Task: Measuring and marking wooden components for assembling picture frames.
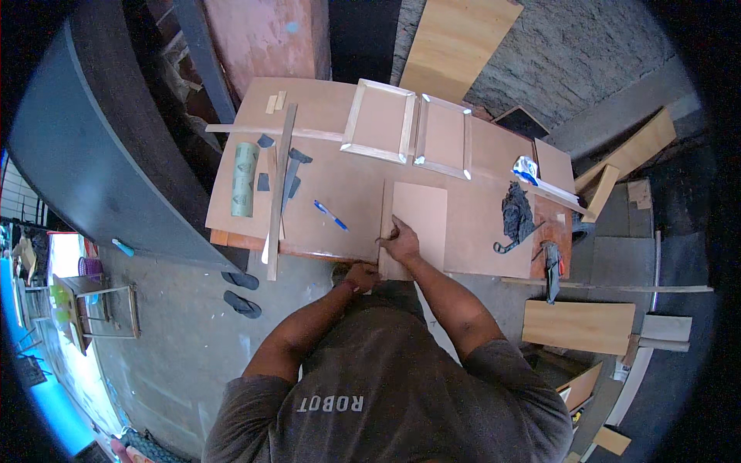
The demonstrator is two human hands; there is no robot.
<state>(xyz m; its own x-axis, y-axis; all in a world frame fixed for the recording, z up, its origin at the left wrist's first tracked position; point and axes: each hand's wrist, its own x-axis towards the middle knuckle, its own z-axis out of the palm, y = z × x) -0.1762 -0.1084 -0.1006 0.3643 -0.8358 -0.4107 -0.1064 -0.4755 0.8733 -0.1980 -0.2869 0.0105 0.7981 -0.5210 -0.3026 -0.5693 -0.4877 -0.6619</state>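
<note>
Visibly lettered shirt [394, 374], printed roll [244, 179], right hand [401, 242] on tan board [422, 216]

Soft, even light falls across the brown surface [316, 177] around a person's hands [400, 244], casting only faint shadows close to them. Far to the left of the hands, a bright patch [69, 258] burns out to white, with a strong blue cast toward the rim. A dull bluish sheen spreads over the dark panel [100, 170] on that side, while a crumpled wrapper [526, 168] to their right catches small glints. The shirt [386, 417] below the hands sinks into deep grey, and grain speckles the darkest areas. The hands appear fairly sharp; fisheye distortion bends straight edges, and black swallows the corners.
</note>
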